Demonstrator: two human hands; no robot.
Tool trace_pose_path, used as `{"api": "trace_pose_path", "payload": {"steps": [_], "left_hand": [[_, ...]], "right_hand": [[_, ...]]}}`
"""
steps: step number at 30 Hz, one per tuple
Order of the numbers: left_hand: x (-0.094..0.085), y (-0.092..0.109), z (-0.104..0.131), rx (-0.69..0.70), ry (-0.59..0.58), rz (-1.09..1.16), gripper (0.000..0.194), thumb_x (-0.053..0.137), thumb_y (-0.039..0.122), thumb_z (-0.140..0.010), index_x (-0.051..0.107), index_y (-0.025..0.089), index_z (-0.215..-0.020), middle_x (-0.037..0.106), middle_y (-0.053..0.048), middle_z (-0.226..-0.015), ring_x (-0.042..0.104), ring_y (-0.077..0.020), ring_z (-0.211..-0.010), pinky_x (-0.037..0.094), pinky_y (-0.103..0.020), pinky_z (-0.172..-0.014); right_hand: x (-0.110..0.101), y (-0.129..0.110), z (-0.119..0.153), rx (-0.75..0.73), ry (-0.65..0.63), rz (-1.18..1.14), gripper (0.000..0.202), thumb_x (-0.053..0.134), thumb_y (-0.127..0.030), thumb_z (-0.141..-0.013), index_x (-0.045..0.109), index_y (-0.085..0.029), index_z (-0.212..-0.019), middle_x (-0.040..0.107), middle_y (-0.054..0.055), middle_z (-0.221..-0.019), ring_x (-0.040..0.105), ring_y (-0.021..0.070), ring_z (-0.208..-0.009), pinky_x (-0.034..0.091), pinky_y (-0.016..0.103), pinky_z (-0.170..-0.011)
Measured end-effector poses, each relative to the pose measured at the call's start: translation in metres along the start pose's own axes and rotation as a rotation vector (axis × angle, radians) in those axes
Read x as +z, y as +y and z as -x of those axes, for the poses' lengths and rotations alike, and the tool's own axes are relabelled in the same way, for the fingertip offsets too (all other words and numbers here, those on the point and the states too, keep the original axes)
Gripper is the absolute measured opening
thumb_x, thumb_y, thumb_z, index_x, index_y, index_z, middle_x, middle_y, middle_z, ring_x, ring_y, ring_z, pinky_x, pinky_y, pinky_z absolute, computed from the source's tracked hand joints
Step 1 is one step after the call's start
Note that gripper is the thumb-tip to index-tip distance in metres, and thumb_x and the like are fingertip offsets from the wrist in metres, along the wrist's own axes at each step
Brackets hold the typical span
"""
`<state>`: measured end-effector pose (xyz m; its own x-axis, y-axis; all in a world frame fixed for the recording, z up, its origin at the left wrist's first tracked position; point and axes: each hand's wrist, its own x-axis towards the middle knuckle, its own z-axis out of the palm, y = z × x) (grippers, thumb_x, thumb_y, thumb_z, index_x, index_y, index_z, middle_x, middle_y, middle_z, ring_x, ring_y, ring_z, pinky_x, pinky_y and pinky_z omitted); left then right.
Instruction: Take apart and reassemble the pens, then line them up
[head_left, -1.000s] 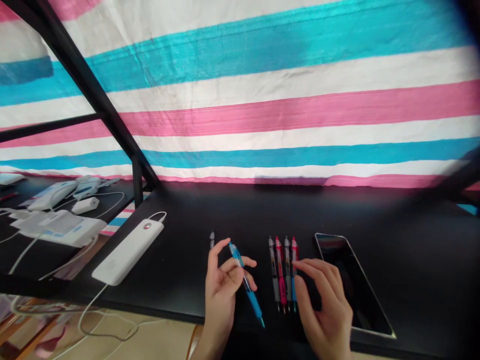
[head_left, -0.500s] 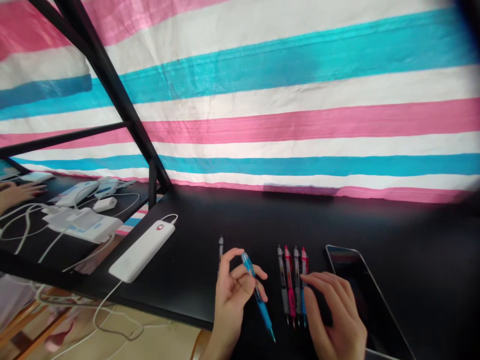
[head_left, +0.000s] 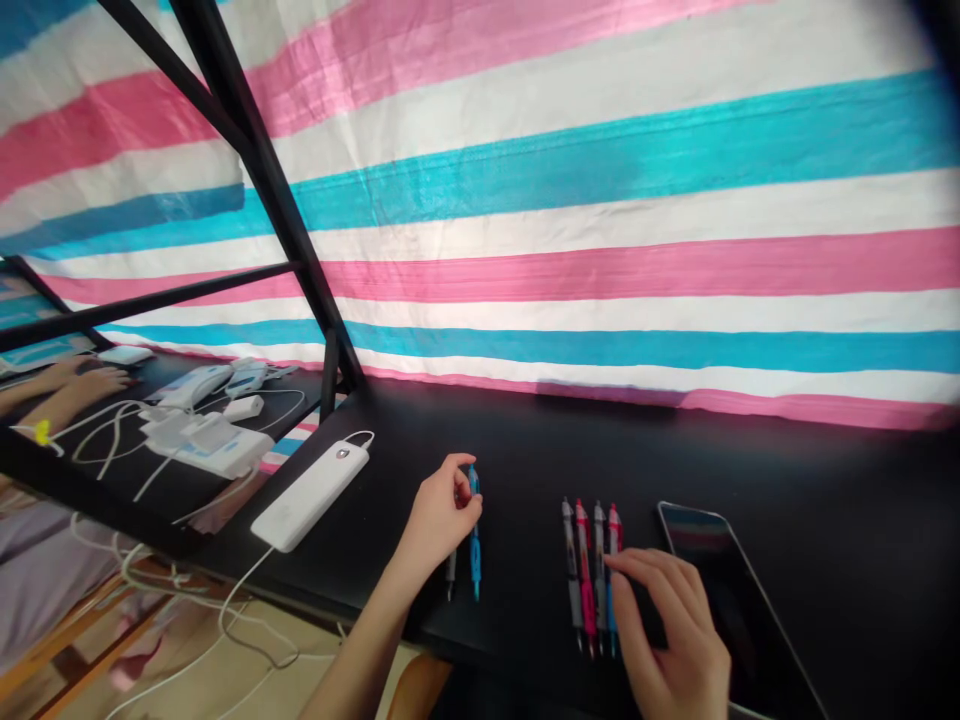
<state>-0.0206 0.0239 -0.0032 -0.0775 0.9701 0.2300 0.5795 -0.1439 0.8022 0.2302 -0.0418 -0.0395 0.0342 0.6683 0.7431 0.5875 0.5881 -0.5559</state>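
Note:
My left hand (head_left: pixel 442 515) pinches a blue pen (head_left: pixel 475 545) near its upper part, its tip pointing toward me on the black table. Just left of it lies a dark grey pen (head_left: pixel 451 575), mostly hidden behind my hand. My right hand (head_left: pixel 675 620) rests at the right side of a row of several pens (head_left: pixel 585 580) with grey and red barrels. Its index fingertip touches the rightmost pen (head_left: pixel 615 530), which has a red top and a blue lower part; the fingers are loosely curved and apart.
A phone (head_left: pixel 731 590) lies right of my right hand. Left on the black table (head_left: pixel 510 430) is a white power bank (head_left: pixel 311 495) with a cable. Beyond a black frame (head_left: pixel 285 215) are a power strip (head_left: pixel 210 445), cables and another person's hands (head_left: pixel 82 385). Striped sheeting hangs behind.
My left hand has moved left and away from me, carrying the blue pen beside the dark grey one and turning it more upright in view. My right hand stays by the row.

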Motion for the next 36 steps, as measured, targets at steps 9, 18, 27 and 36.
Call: {"api": "trace_pose_path", "payload": {"steps": [9,18,27,36], "left_hand": [[-0.006,-0.006,0.013,0.054,0.097,-0.227,0.036,0.062,0.014,-0.078,0.067,0.021,-0.113,0.063,-0.005,-0.095,0.062,-0.0273,-0.094,0.051,-0.046,-0.09],[-0.006,-0.011,0.038,0.023,0.067,-0.286,0.031,0.06,0.017,-0.084,0.066,0.022,-0.115,0.062,-0.01,-0.118,0.065,-0.0189,-0.073,0.057,-0.037,-0.075],[0.005,0.002,0.041,0.095,0.154,-0.296,0.03,0.056,0.019,-0.092,0.066,0.024,-0.12,0.063,-0.012,-0.122,0.067,-0.0308,-0.107,0.053,-0.047,-0.094],[0.054,0.034,0.067,0.424,-0.258,-0.261,0.053,0.049,0.003,-0.092,0.062,0.029,-0.136,0.067,-0.009,-0.138,0.059,-0.0339,-0.125,0.048,-0.054,-0.104]], "right_hand": [[0.001,0.002,0.001,0.061,0.005,-0.026,0.011,0.059,-0.015,-0.098,0.069,-0.021,-0.098,0.066,0.007,-0.096,0.06,0.0256,-0.095,0.048,0.041,-0.082],[0.0,0.002,0.002,0.076,-0.007,-0.043,0.011,0.06,-0.015,-0.098,0.069,-0.021,-0.098,0.066,0.007,-0.097,0.06,0.0248,-0.095,0.048,0.041,-0.083],[0.0,0.0,0.001,0.105,0.006,-0.044,0.013,0.059,-0.014,-0.098,0.069,-0.021,-0.097,0.066,0.006,-0.096,0.06,0.0246,-0.094,0.048,0.04,-0.082],[-0.003,-0.004,0.0,0.127,0.08,-0.083,0.018,0.056,-0.006,-0.098,0.066,-0.021,-0.099,0.063,0.006,-0.097,0.058,0.0224,-0.094,0.048,0.038,-0.079]]}}
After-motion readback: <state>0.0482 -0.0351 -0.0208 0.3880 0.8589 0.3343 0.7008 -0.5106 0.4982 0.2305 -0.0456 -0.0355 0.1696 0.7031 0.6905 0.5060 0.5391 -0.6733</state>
